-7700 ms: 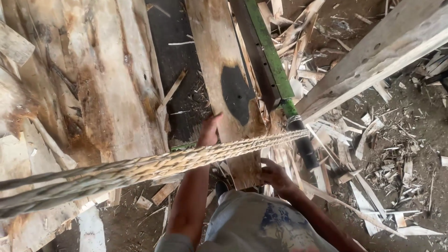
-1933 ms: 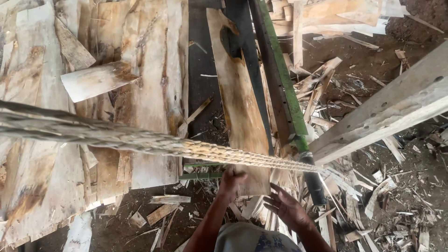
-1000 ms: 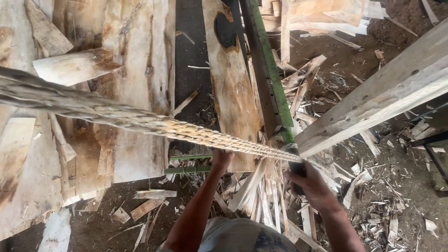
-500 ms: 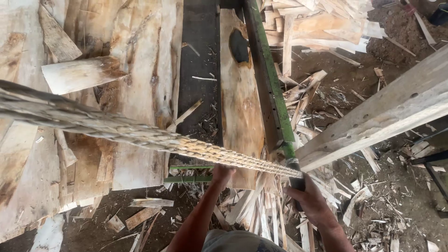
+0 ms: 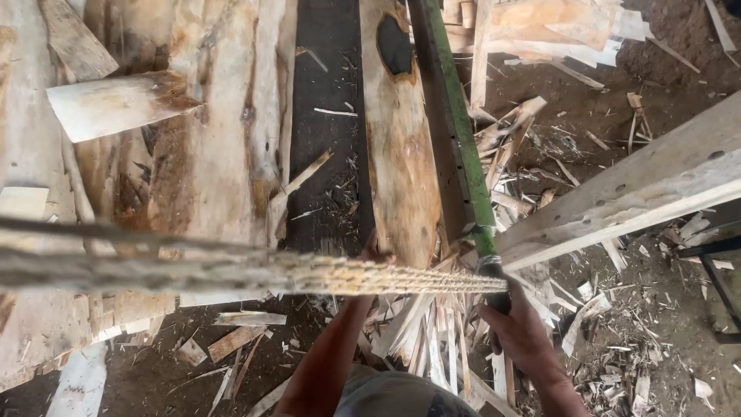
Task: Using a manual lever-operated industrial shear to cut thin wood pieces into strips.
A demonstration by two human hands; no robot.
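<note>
Gripping the green bar's dark handle [image 5: 494, 297] as before – right hand [image 5: 519, 336] closed, left hand [image 5: 376, 251] on plank [image 5: 397, 170], grip unclear.

Bare brown ground [image 5: 617, 100] is seen on the right, strewn with wood scraps [image 5: 610, 309] and splinters. Rough slabs of wood [image 5: 216, 154] are laid side by side on the left, and a short pale offcut [image 5: 116, 104] is rested across them. A long plank with a dark knot [image 5: 401, 154] is laid lengthwise in the middle, just beside a dark strip of ground [image 5: 332, 139]. Thin slats [image 5: 432, 340] are piled at the near end.
</note>
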